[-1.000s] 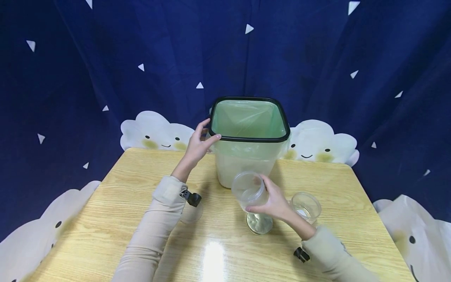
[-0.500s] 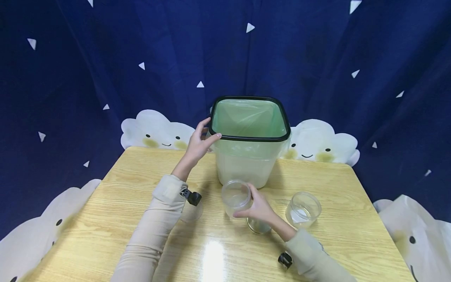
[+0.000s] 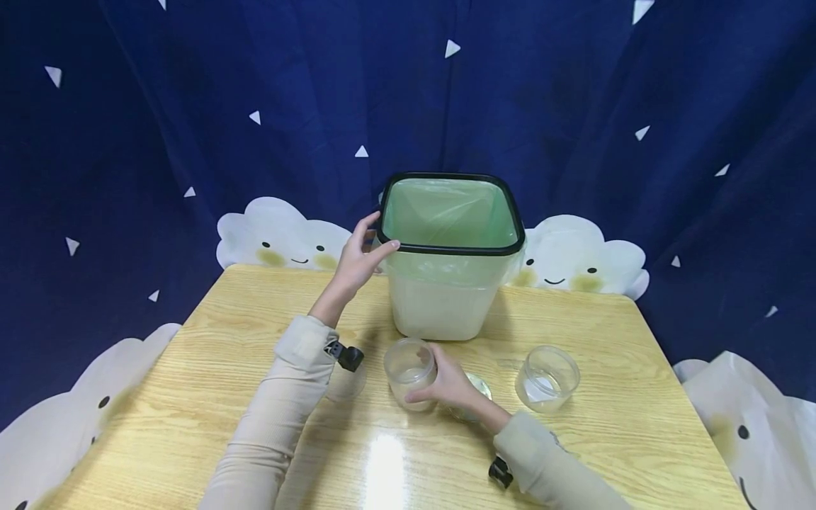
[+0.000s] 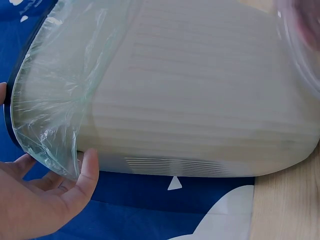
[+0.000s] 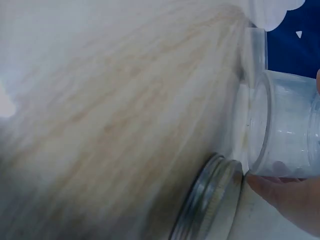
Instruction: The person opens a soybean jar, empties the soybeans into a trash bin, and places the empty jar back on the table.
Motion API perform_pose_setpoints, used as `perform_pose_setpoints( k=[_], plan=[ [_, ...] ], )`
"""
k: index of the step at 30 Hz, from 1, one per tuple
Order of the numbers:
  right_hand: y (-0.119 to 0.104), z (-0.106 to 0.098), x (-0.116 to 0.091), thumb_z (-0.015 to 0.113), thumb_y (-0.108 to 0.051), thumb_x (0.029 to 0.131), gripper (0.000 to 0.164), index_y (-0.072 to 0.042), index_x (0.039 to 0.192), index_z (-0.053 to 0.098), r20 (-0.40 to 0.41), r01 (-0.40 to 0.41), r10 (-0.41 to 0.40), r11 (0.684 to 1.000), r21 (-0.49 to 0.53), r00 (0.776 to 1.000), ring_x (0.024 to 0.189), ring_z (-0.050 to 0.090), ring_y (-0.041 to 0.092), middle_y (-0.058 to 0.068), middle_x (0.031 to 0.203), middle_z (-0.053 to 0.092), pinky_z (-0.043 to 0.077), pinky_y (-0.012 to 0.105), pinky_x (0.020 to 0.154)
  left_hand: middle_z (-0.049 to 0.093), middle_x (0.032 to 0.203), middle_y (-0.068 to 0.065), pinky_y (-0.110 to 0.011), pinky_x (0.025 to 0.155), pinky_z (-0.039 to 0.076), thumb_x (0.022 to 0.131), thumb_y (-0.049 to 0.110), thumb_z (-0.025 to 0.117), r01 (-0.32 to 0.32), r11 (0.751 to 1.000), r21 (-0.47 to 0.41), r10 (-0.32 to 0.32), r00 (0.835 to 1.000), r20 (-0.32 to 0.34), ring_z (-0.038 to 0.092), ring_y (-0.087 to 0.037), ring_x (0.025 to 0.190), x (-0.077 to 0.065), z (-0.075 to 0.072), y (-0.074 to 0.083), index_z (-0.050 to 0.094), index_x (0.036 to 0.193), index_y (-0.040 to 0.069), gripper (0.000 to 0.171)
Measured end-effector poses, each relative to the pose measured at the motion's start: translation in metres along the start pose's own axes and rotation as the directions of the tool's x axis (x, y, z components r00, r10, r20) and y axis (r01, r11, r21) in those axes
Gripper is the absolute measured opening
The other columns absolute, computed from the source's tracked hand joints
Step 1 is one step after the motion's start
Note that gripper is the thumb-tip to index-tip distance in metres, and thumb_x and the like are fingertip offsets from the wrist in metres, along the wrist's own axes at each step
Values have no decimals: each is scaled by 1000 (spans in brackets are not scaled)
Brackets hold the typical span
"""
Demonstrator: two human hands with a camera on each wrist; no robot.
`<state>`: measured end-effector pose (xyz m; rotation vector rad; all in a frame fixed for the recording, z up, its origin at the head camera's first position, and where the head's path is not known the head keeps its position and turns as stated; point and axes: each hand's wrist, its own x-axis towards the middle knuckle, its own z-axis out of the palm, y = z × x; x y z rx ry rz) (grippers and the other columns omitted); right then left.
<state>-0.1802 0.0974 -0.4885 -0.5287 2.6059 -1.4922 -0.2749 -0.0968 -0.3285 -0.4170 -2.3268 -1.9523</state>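
At the back of the table stands a pale trash can with a black rim and a green bag liner. My left hand grips its left front corner, thumb at the front of the rim and fingers round the side; in the left wrist view the thumb lies against the bag's edge. My right hand holds a clear plastic jar, uncapped, low over the table in front of the can. Its thumb shows along the jar wall in the right wrist view. A silver lid lies partly hidden beneath my right wrist.
Another clear jar stands to the right, with something white at its bottom. A faint clear round thing sits beside my left cuff, partly covered by it. A blue curtain with white clouds hangs behind the wooden table.
My right hand has carried the clear jar left and toward me, lowering it, away from the trash can's front and past the silver lid. The left hand stays at the rim.
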Motion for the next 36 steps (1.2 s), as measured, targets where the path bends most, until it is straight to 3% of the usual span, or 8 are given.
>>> perform_pose_setpoints(
  k=[7, 14, 18, 22, 27, 32, 36],
  plan=[
    [3, 5, -3, 88, -26, 52, 99, -1, 132, 37, 0, -3, 3, 1000, 19, 1000, 109, 50, 33, 18, 122, 51, 39, 48, 92, 35, 135, -22, -52, 76, 47, 86, 19, 60, 7, 1000, -1, -7, 1000, 4, 47, -34, 108, -6, 3, 12, 26, 144, 16, 67],
    [3, 3, -8, 88, -14, 53, 97, 1, 134, 35, 28, -11, 7, 988, 155, 1000, 114, 46, 37, 21, 125, 49, 34, 50, 97, 38, 134, -17, -46, 75, 48, 85, 27, 62, 3, 1000, 16, -3, 1000, -5, 48, -29, 105, -1, 3, 0, 29, 143, 24, 67],
    [-3, -8, -13, 85, -18, 61, 92, -1, 135, 34, 37, -38, 32, 987, 155, 999, 114, 46, 38, 21, 126, 48, 36, 50, 96, 38, 134, -18, -47, 76, 48, 85, 27, 62, 2, 999, 32, -2, 1000, -17, 48, -30, 104, -4, 4, 2, 28, 143, 22, 67],
    [-10, -20, -17, 80, -19, 69, 78, 2, 131, 38, -19, -45, 48, 991, 123, 999, 108, 50, 38, 21, 121, 51, 41, 50, 90, 39, 133, -19, -46, 80, 48, 86, 25, 62, -21, 998, 64, 23, 999, -38, 46, -31, 109, -7, 6, 0, 29, 142, 17, 65],
    [-13, -34, -18, 74, -13, 75, 49, 2, 115, 51, -114, -43, 53, 995, 92, 992, 96, 55, 31, 18, 107, 57, 47, 43, 82, 44, 127, -21, -45, 84, 45, 86, 21, 62, -69, 990, 120, 77, 995, -65, 46, -35, 110, -17, 6, -7, 32, 140, 9, 63],
    [-21, -50, -21, 71, -10, 78, 29, 2, 101, 57, -180, -14, 23, 999, 52, 983, 80, 56, 20, 14, 90, 60, 49, 28, 70, 50, 121, -22, -44, 80, 47, 83, 15, 64, -113, 977, 183, 134, 985, -107, 53, -37, 102, -32, 2, -14, 41, 132, 1, 56],
    [-27, -65, -24, 71, -10, 78, 21, 0, 93, 60, -231, 21, -19, 1000, 7, 973, 73, 55, 14, 5, 79, 60, 48, 24, 65, 56, 113, -22, -40, 75, 49, 82, 12, 65, -143, 962, 231, 180, 973, -147, 58, -36, 92, -45, -1, -19, 51, 120, -5, 44]
  ],
)
